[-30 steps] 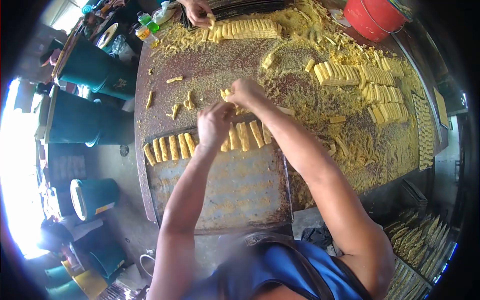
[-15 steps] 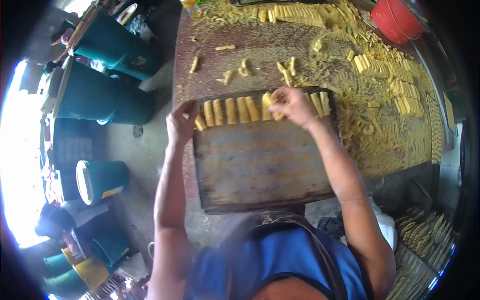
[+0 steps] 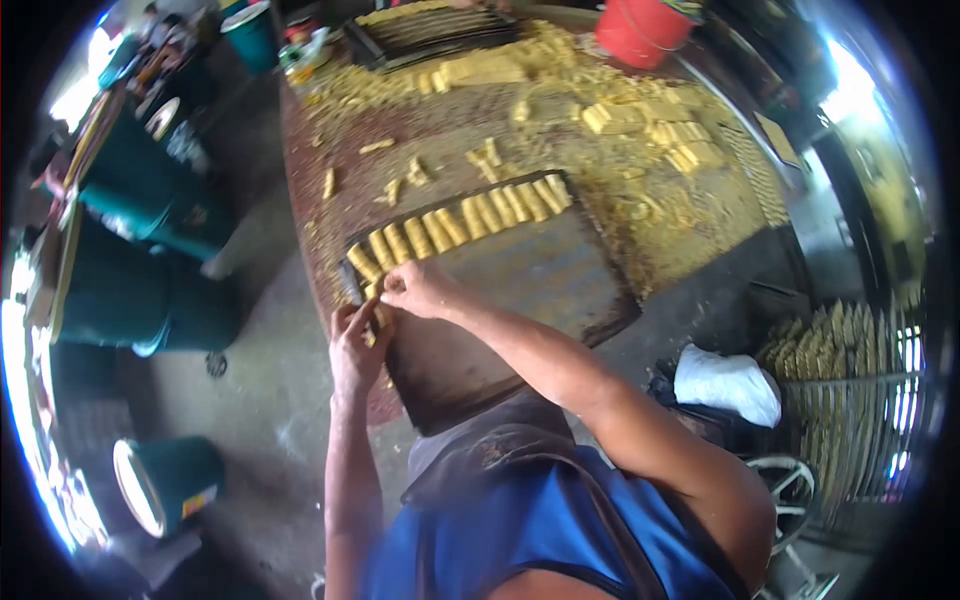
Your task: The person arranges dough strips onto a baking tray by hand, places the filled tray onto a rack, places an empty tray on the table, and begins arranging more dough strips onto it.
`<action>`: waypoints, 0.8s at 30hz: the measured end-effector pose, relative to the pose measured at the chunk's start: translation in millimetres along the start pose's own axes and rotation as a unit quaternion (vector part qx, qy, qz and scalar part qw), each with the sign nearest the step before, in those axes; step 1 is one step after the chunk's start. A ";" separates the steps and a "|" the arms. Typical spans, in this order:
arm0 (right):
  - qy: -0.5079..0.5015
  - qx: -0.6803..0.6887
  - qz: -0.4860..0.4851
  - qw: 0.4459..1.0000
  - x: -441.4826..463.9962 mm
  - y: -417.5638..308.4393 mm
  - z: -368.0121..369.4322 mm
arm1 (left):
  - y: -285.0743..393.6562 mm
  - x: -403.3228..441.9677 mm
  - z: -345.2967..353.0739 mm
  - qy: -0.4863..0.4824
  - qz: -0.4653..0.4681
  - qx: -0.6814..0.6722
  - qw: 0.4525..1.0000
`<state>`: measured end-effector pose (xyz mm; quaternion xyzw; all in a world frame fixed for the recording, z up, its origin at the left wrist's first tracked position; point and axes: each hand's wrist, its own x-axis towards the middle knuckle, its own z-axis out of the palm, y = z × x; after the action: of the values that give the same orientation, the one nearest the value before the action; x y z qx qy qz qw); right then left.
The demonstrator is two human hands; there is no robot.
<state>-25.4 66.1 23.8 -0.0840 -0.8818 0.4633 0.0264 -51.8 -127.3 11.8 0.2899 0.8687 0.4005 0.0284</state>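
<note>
A dark, worn baking tray (image 3: 500,340) lies tilted in view at the table's front edge. A row of yellow dough sticks (image 3: 445,228) stands side by side along its far edge. At the tray's left edge my left hand (image 3: 357,348) has its fingers curled around a short dough stick (image 3: 376,328), partly hidden by them. My right hand (image 3: 420,290) meets it there, thumb and fingertips pinched together on a dough piece at the near left of the row. The two hands' fingertips almost touch.
Loose dough scraps (image 3: 415,172) lie beyond the tray on the floured table. Stacked dough sticks (image 3: 690,140) sit at the right, near a red bucket (image 3: 640,35). Another tray (image 3: 430,40) stands at the far end. Green bins (image 3: 150,270) line the left side.
My right hand has moved from the right part of the row to the tray's left edge, beside my left hand. The row's gap is filled. The camera view has turned and shifted.
</note>
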 end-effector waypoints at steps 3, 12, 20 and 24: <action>0.122 0.038 0.039 0.991 -1.5 44.4 -92.5 | 3.4 5.5 -3.2 -0.021 -0.024 0.035 0.999; 0.124 -0.165 0.100 0.973 15.2 253.0 -301.9 | 122.1 114.3 79.3 0.004 0.128 0.049 0.991; -0.054 -0.282 0.146 0.947 -11.1 286.9 -342.4 | 158.5 234.9 208.7 -0.091 0.037 0.041 0.994; 0.195 0.304 0.270 0.893 -60.4 344.1 -405.3 | 155.7 302.8 266.6 -0.096 0.010 0.051 0.994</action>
<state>127.0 576.5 -26.3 -0.3950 -0.6185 0.6725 0.0961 -153.2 292.9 -2.6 0.3372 0.8781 0.3263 0.0932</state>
